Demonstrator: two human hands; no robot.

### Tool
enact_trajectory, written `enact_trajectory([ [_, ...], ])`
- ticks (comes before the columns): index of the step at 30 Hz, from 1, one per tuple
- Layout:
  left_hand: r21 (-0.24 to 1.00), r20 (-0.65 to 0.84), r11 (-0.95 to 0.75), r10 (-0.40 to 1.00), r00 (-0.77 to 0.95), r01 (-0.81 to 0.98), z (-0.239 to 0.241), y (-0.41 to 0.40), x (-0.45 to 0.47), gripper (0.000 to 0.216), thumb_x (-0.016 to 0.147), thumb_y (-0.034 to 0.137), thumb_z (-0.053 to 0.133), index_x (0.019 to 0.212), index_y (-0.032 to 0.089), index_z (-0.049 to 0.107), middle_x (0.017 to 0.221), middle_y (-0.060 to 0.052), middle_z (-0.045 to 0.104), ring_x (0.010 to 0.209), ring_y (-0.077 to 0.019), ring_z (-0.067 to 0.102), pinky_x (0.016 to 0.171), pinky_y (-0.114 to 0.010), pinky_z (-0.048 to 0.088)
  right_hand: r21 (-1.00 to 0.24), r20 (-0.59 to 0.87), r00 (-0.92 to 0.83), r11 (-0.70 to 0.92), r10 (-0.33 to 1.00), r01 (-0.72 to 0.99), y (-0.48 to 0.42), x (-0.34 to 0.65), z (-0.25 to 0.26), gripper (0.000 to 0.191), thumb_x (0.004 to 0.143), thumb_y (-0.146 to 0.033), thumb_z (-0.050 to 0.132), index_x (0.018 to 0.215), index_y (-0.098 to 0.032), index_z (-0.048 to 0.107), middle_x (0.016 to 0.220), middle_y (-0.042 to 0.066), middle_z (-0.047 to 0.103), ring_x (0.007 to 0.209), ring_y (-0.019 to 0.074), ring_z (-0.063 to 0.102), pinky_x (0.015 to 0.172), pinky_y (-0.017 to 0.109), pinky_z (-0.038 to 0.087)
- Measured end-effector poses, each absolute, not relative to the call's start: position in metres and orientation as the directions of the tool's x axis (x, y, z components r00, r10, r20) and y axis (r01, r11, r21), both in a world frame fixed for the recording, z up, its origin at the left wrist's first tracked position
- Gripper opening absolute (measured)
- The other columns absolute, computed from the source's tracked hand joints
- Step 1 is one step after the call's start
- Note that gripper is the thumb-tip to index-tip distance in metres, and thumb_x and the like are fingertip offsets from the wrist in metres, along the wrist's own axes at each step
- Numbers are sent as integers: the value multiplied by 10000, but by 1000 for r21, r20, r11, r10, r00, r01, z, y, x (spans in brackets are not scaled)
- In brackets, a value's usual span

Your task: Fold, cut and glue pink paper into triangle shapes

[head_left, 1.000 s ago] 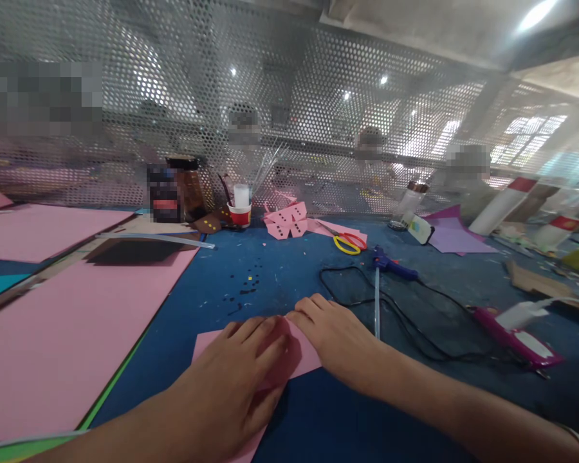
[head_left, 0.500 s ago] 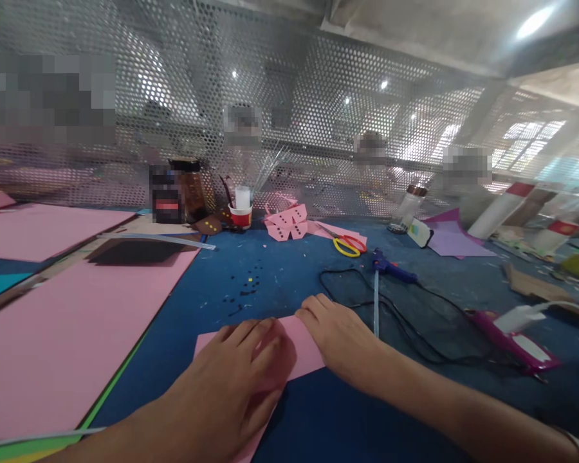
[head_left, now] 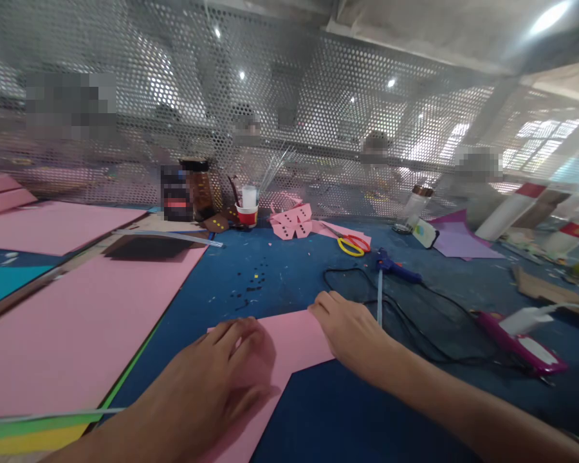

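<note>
Blue worktop point(head_left: 289, 283), scuffed. Big pink sheet point(head_left: 77, 321) along its left side. Smaller pink paper point(head_left: 294, 337) lies flat near the front edge, under both hands. Left hand point(head_left: 207, 386) spread open, palm down on the paper's left part, gripping nothing. Right hand point(head_left: 351, 331) open too, fingertips pressing its upper right edge. Blue glue gun point(head_left: 396, 268) and yellow scissors point(head_left: 351, 245) lie beyond.

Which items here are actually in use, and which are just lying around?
In use: pink paper piece, held down by left hand and right hand.
Lying about: scissors, glue gun, large pink sheet, paper butterfly, red cup.
</note>
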State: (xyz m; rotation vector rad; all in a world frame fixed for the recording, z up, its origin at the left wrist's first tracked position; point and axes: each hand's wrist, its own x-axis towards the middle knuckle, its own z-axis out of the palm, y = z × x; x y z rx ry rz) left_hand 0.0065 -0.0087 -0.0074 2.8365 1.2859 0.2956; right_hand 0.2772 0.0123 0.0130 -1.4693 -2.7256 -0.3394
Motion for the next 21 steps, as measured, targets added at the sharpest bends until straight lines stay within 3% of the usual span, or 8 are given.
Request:
enact_trajectory([
  [5, 48, 200, -675, 729, 655, 736, -9, -12, -2, 554, 968, 561, 485, 1361, 178, 558, 1412, -156, 594, 1262, -326, 587, 1049, -497, 506, 207, 118, -550, 521, 827, 828, 12, 276, 14, 234, 867, -1, 521, 994, -174, 615, 1024, 80, 607, 912, 233, 550, 661, 331, 430],
  [9, 22, 195, -650, 748, 634, 760, -7, -13, -4, 581, 959, 572, 488, 1343, 148, 587, 1392, -172, 610, 1226, -344, 622, 1004, -501, 543, 217, 95, -543, 515, 835, 830, 12, 276, 15, 223, 866, -7, 530, 988, -165, 631, 1016, 85, 618, 899, 232, 560, 663, 332, 430],
  [15, 17, 256, -601, 775, 577, 799, -12, -14, -10, 569, 956, 581, 473, 1344, 187, 607, 1366, -144, 636, 1181, -357, 650, 923, -506, 581, 216, 97, -524, 497, 846, 841, 14, 277, 16, 225, 857, 0, 527, 959, -166, 639, 991, 84, 620, 872, 228, 565, 647, 335, 421],
  [21, 19, 206, -596, 788, 580, 803, -18, -15, -16, 498, 952, 477, 528, 1370, 214, 592, 1390, -145, 619, 1202, -384, 628, 929, -548, 565, 220, 106, -509, 479, 854, 850, 14, 276, 17, 203, 857, -19, 534, 933, -172, 644, 966, 77, 624, 852, 223, 571, 677, 337, 416],
])
